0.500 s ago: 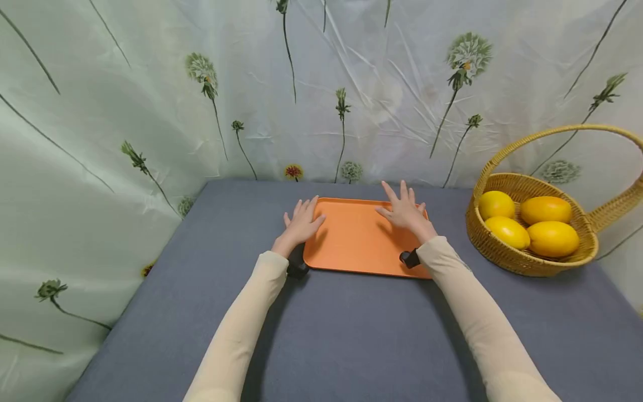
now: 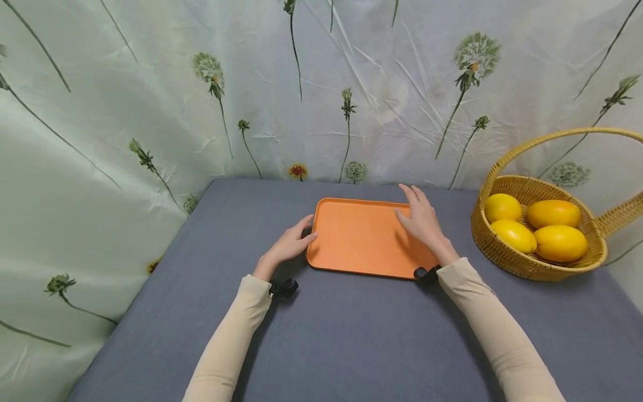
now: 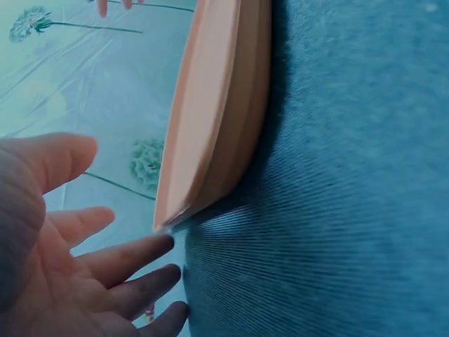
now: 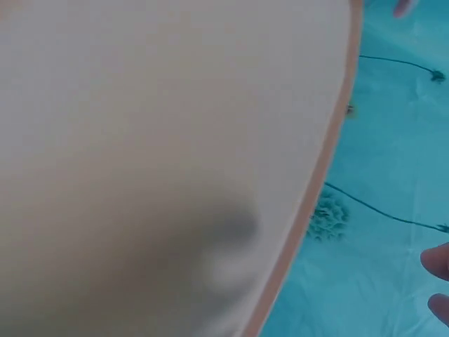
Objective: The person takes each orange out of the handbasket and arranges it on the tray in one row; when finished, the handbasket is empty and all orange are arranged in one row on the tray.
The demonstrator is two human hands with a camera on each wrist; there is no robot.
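An orange rectangular tray [image 2: 361,237] lies on the grey-blue cloth near its back edge. My left hand [image 2: 288,244] is at the tray's left side, its thumb near the rim. In the left wrist view the left hand's fingers [image 3: 126,260] are spread below the tray's corner [image 3: 179,203], holding nothing. Over the tray's right end hovers my right hand [image 2: 424,222], fingers extended upward and thumb apart, covering part of the right rim. The right wrist view is mostly filled by the tray's surface [image 4: 175,105], with the hand's shadow on it and fingertips [image 4: 438,261] at the right margin.
To the right stands a wicker basket [image 2: 532,271] with a tall arched handle, holding several yellow fruits [image 2: 560,243]. Behind the cloth-covered table [image 2: 351,335] hangs a pale curtain [image 2: 261,67] printed with dandelions. Dark wrist cameras are strapped below both hands.
My left hand has drawn back toward me and left, from over the tray's corner to beside its left edge. The right hand has shifted right, toward the tray's right edge. The tray looks unmoved.
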